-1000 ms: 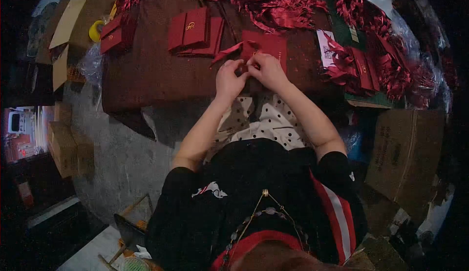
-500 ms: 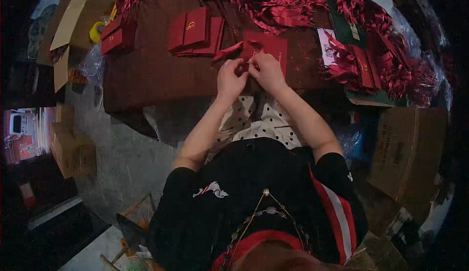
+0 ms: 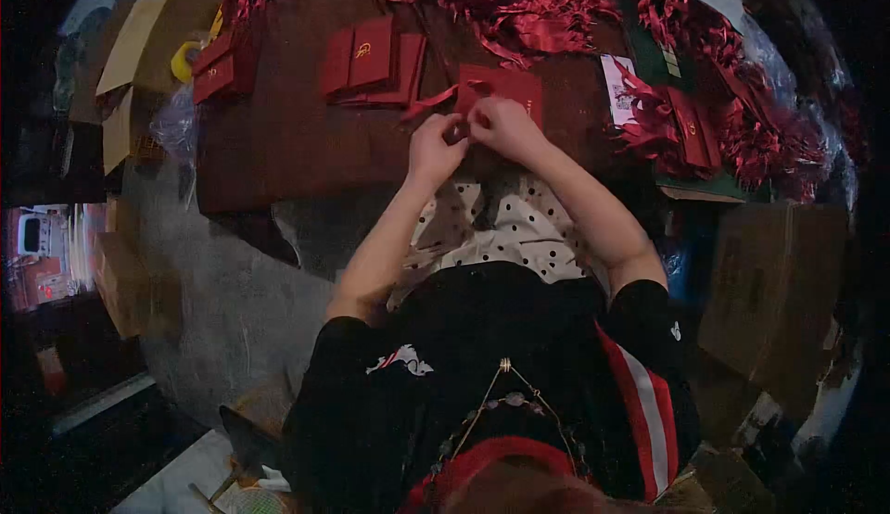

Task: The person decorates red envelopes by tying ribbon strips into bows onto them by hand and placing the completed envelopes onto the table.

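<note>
My left hand point(image 3: 438, 151) and my right hand point(image 3: 508, 132) meet at the table's near side, fingertips pinched together. They are closed on a thin red ribbon point(image 3: 432, 104), whose loose end sticks out to the left; the part between my fingers is mostly hidden. Just beyond my hands, partly covered by the right one, lies a flat red pouch point(image 3: 519, 86) with small gold print. To the left, a stack of red pouches point(image 3: 373, 55) with a gold emblem rests on the brown cloth.
A heap of red ribbons point(image 3: 528, 13) covers the far middle of the table point(image 3: 287, 143). More ribbons and pouches point(image 3: 693, 129) lie at right, beside a white card with a code point(image 3: 619, 92). Yellow tape point(image 3: 184, 62) and a cardboard box point(image 3: 134, 41) are at left.
Both hands have shifted very slightly left, still pinched together. My right elbow has moved a little outward to the right. The pouches and ribbon heaps stay where they were.
</note>
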Tool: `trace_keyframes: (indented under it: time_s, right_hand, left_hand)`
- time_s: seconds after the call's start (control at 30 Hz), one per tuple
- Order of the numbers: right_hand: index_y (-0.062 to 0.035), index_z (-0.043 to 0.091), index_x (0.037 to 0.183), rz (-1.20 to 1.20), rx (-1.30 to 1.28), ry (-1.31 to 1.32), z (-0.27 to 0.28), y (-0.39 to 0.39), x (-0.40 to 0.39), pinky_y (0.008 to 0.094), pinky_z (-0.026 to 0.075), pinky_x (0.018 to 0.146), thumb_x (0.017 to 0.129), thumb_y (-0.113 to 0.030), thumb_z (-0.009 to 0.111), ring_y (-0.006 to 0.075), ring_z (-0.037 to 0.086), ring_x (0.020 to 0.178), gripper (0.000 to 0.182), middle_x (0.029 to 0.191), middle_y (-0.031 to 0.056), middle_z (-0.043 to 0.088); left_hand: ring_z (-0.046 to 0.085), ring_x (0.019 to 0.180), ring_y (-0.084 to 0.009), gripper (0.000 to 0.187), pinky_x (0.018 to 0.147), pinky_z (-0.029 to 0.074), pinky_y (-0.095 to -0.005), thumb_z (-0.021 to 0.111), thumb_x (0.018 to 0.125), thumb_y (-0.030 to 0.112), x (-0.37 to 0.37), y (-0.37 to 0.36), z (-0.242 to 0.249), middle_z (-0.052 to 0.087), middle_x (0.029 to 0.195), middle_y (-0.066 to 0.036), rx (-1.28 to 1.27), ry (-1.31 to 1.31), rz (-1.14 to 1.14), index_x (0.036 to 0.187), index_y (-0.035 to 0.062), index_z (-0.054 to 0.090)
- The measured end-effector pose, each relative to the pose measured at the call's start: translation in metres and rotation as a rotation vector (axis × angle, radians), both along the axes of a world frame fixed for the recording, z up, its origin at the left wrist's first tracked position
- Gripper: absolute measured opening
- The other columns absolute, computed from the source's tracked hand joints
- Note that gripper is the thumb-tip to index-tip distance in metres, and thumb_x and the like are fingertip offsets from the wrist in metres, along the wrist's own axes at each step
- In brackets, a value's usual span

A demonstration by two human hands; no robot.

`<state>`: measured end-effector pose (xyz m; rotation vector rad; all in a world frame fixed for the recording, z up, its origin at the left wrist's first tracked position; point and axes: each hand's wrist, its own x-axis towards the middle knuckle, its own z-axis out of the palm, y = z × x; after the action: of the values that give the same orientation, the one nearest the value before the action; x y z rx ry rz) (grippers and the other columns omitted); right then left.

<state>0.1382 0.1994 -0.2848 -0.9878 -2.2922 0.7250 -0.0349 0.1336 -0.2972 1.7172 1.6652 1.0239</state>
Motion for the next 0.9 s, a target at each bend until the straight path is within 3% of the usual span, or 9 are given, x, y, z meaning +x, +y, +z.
trace_keyframes:
  time_s: [0.07,0.17,0.33,0.43,0.6,0.67,0.73,0.83,0.9]
  right_hand:
    - [-0.0014,0.071,0.091,-0.082,-0.155,0.128,-0.007,-0.001,-0.001,0.0368,0.053,0.069,0.080,-0.020,0.069,0.0267,0.070,0.075,0.022,0.082,0.0157,0.070]
    - [-0.0032,0.071,0.095,-0.198,-0.252,0.113,-0.003,-0.011,-0.012,0.0362,0.053,0.071,0.085,-0.024,0.070,0.0242,0.068,0.075,0.023,0.083,0.0143,0.071]
    - [-0.0030,0.069,0.100,-0.277,0.006,0.238,0.001,-0.021,-0.003,0.0395,0.054,0.078,0.086,-0.019,0.072,0.0330,0.069,0.090,0.021,0.095,0.0152,0.071]
    - [-0.0033,0.069,0.098,-0.293,0.064,0.118,0.001,-0.026,0.005,0.0409,0.053,0.082,0.086,-0.019,0.073,0.0322,0.068,0.094,0.020,0.095,0.0139,0.071]
    - [-0.0037,0.069,0.093,-0.289,0.130,0.209,-0.005,-0.029,0.006,0.0417,0.053,0.080,0.085,-0.017,0.073,0.0323,0.067,0.091,0.016,0.091,0.0126,0.070]
    - [-0.0036,0.069,0.092,-0.284,0.160,0.174,-0.004,-0.029,0.003,0.0420,0.052,0.079,0.084,-0.015,0.074,0.0322,0.067,0.090,0.015,0.090,0.0127,0.070]
    - [-0.0050,0.067,0.091,-0.265,0.186,0.222,-0.007,-0.029,0.001,0.0455,0.051,0.078,0.085,-0.014,0.070,0.0350,0.063,0.089,0.011,0.089,0.0134,0.065]
    - [-0.0061,0.065,0.093,-0.182,0.259,0.046,-0.011,-0.026,-0.004,0.0461,0.051,0.079,0.087,-0.014,0.068,0.0358,0.060,0.092,0.011,0.093,0.0130,0.063]
    - [-0.0062,0.064,0.092,-0.183,0.283,0.025,-0.010,-0.027,-0.006,0.0453,0.050,0.079,0.085,-0.013,0.069,0.0354,0.060,0.090,0.011,0.091,0.0130,0.062]
  left_hand:
    - [0.067,0.088,-0.0310,0.038,0.077,0.054,-0.0389,0.077,0.074,0.014,-0.001,-0.001,0.000,0.066,0.095,-0.014,0.054,0.006,-0.010,0.110,0.0047,0.070]
    - [0.066,0.101,-0.0255,0.042,0.090,0.050,-0.0344,0.076,0.079,0.012,0.000,-0.005,0.009,0.068,0.104,-0.014,-0.032,-0.012,-0.055,0.120,0.0023,0.067]
    - [0.063,0.088,-0.0183,0.044,0.084,0.049,-0.0326,0.080,0.078,0.014,-0.007,0.000,0.012,0.066,0.097,-0.007,-0.180,-0.115,0.023,0.120,0.0030,0.069]
    - [0.060,0.085,-0.0150,0.041,0.079,0.049,-0.0309,0.080,0.078,0.012,-0.006,0.002,-0.001,0.064,0.092,-0.004,-0.067,-0.140,0.033,0.117,0.0024,0.070]
    - [0.061,0.089,-0.0118,0.037,0.079,0.051,-0.0308,0.076,0.081,0.007,-0.002,0.003,0.005,0.065,0.096,-0.005,-0.208,-0.093,0.086,0.118,0.0028,0.070]
    - [0.062,0.090,-0.0123,0.038,0.080,0.052,-0.0314,0.076,0.082,0.008,-0.006,0.007,-0.018,0.065,0.098,-0.006,-0.199,-0.146,0.071,0.119,0.0028,0.069]
    - [0.063,0.091,-0.0142,0.041,0.085,0.052,-0.0326,0.077,0.081,0.008,-0.004,0.004,-0.006,0.066,0.102,-0.008,-0.184,-0.162,0.065,0.120,0.0016,0.068]
    - [0.063,0.092,-0.0167,0.042,0.087,0.051,-0.0323,0.078,0.081,0.010,-0.001,-0.001,0.008,0.067,0.102,-0.009,-0.127,-0.052,0.057,0.121,0.0006,0.068]
    - [0.065,0.095,-0.0193,0.044,0.088,0.051,-0.0323,0.079,0.080,0.012,-0.006,0.002,-0.007,0.068,0.104,-0.011,-0.081,-0.129,0.007,0.121,0.0013,0.068]
